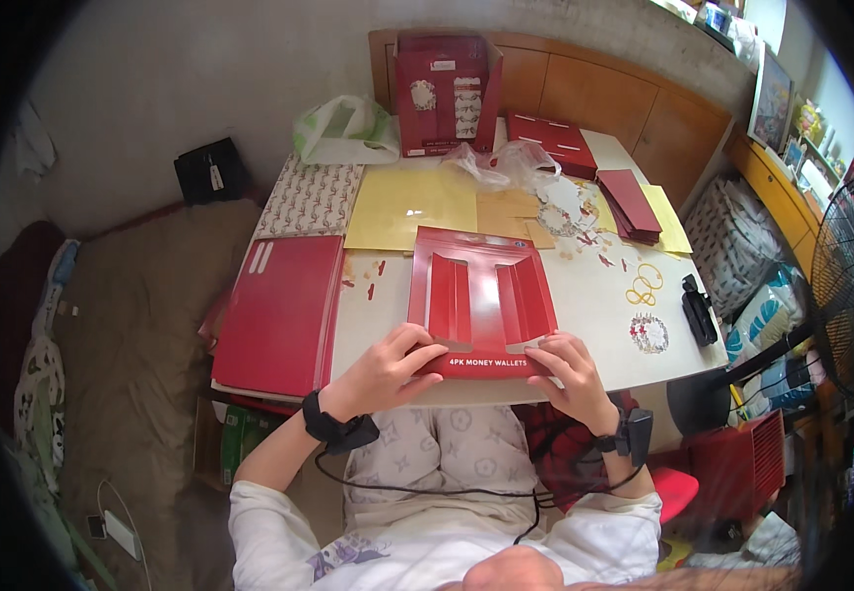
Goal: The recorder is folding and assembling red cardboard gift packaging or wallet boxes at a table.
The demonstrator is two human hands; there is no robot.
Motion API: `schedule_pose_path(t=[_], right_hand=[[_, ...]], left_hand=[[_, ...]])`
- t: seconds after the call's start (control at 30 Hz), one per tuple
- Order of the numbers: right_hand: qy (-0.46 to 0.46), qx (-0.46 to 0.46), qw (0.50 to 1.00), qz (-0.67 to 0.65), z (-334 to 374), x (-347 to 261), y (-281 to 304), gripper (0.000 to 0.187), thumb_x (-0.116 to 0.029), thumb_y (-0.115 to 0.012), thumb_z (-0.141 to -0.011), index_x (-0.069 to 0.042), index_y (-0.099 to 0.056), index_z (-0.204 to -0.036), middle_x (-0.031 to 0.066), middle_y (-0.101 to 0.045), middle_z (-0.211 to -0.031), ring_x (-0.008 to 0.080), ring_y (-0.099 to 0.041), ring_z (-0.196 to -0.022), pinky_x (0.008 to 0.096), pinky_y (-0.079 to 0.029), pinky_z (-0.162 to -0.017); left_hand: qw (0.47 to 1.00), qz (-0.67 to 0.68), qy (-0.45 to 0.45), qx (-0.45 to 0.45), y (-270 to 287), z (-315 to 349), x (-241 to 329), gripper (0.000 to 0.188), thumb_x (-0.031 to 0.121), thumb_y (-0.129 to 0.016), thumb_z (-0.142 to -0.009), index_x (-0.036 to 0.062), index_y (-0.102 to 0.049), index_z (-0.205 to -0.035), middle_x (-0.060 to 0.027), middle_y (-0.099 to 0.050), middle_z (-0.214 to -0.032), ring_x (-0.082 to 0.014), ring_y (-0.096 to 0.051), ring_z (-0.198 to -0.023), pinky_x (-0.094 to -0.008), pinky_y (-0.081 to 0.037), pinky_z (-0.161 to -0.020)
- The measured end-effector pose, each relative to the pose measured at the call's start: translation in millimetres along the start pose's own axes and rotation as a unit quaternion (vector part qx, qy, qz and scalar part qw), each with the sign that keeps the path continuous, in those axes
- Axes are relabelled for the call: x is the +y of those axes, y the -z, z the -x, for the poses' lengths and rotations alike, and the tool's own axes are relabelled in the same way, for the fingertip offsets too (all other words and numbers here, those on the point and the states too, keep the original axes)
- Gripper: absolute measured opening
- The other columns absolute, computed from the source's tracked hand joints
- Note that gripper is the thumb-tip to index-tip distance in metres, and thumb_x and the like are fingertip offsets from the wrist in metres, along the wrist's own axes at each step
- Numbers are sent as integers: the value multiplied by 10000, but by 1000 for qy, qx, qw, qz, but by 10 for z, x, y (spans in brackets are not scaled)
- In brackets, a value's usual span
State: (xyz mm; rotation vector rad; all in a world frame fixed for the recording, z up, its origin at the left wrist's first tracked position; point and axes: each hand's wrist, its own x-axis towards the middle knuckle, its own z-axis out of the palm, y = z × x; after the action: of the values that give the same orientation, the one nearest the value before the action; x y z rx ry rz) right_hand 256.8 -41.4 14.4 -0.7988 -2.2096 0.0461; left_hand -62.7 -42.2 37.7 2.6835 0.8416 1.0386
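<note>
A red cardboard package (pixel 483 361) with two long cut-out windows lies at the table's near edge, its window flaps folded inward. My left hand (pixel 393 366) grips its lower left corner, thumb and fingers pinched on the edge. At the lower right corner my right hand (pixel 571 372) pinches the card the same way. White lettering runs along the strip between my hands. To the left is a stack of flat red card sheets (pixel 279 310). Small red and gold cut-out pieces (pixel 371 286) lie scattered between that stack and the package.
A tall red display box (pixel 444 98), a plastic bag (pixel 346 133) and a patterned sheet stack (pixel 316 197) stand farther back beside yellow paper (pixel 412 207). Dark red envelopes (pixel 630 207), yellow rubber bands (pixel 646 284), round floral cut-outs (pixel 649 333) and a black object (pixel 699 310) occupy the right side. A fan (pixel 851 286) stands beyond.
</note>
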Motion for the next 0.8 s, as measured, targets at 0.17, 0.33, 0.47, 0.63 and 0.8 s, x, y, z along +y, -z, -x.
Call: schedule_pose_path(t=[0.17, 0.33, 0.47, 0.63, 0.8], right_hand=[[5, -17, 1000, -21, 48, 64, 26, 396, -161, -792, -770, -44, -676, -1131, 90, -613, -1014, 319, -585, -1035, 447, -497, -931], [-4, -21, 998, -51, 15, 20, 82, 393, -158, -794, -777, -50, -686, -1139, 87, -616, -1016, 317, -586, -1039, 442, -502, -934], [-27, -21, 996, -86, -3, -30, 136, 386, -158, -793, -779, -50, -690, -1136, 89, -619, -1021, 307, -585, -1042, 443, -479, -969], [-38, -25, 994, -95, 55, -7, 55, 378, -166, -790, -784, -57, -689, -1132, 92, -619, -1014, 301, -584, -1031, 452, -457, -999], [-6, -76, 997, -33, 248, -37, 7, 366, -178, -776, -799, -69, -676, -1133, 100, -616, -1017, 311, -582, -1016, 466, -463, -993]], left_hand=[[999, 25, 19, -29, -12, 57, 4, 427, 94, -781, -788, 1, -649, -1182, -130, -565, -1062, -308, -589, -987, -388, -537, -806], [993, 95, 55, -31, 51, 96, 63, 448, 102, -775, -800, 2, -646, -1217, -126, -566, -1063, -281, -591, -948, -355, -541, -768], [995, 78, 60, -16, 53, 38, 139, 429, 103, -774, -803, 2, -657, -1203, -121, -565, -1049, -268, -588, -927, -342, -538, -745], [996, 64, 60, -19, 25, 48, 138, 381, 106, -780, -787, 7, -670, -1138, -117, -561, -1001, -279, -585, -901, -367, -532, -765], [998, -5, 25, -55, -95, 140, 203, 370, 128, -788, -762, 5, -660, -1086, -130, -558, -1001, -309, -589, -899, -393, -528, -790]])
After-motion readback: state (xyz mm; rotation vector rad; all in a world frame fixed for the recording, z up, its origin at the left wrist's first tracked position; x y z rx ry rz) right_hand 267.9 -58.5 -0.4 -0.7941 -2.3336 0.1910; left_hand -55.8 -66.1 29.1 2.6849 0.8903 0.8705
